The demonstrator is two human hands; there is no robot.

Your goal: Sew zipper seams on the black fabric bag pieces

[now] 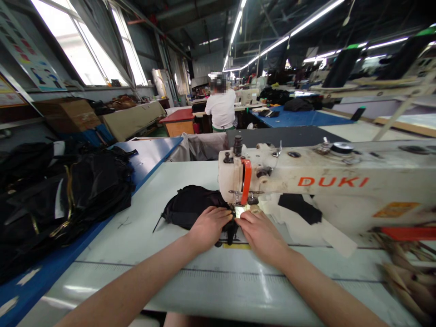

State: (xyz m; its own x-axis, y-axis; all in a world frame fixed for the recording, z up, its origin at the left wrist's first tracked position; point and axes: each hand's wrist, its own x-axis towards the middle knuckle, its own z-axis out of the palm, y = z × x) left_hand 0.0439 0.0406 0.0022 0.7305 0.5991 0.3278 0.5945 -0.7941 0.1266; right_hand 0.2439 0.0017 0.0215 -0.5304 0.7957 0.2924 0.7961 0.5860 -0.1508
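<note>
A bunched, rounded black fabric piece [185, 206], perhaps part of a bag, lies on the pale table left of the needle area of a white sewing machine [334, 170]. My left hand [211, 225] presses over its right end, fingers bent together beside the presser foot. Just right of the needle, my right hand [262, 234] has its thumb and fingers closed at the edge of the same fabric. The two hands' fingertips nearly meet under the orange guard [245, 181] on the machine head. A small lamp lights that spot; the needle tip itself is hidden.
Black bags [91, 186] with gold zippers are heaped on a blue table at left. White pattern pieces and a black scrap [299, 208] lie beneath the machine arm. A ruler strip [190, 272] runs along the table front. Ahead sits a person in a white shirt [221, 109].
</note>
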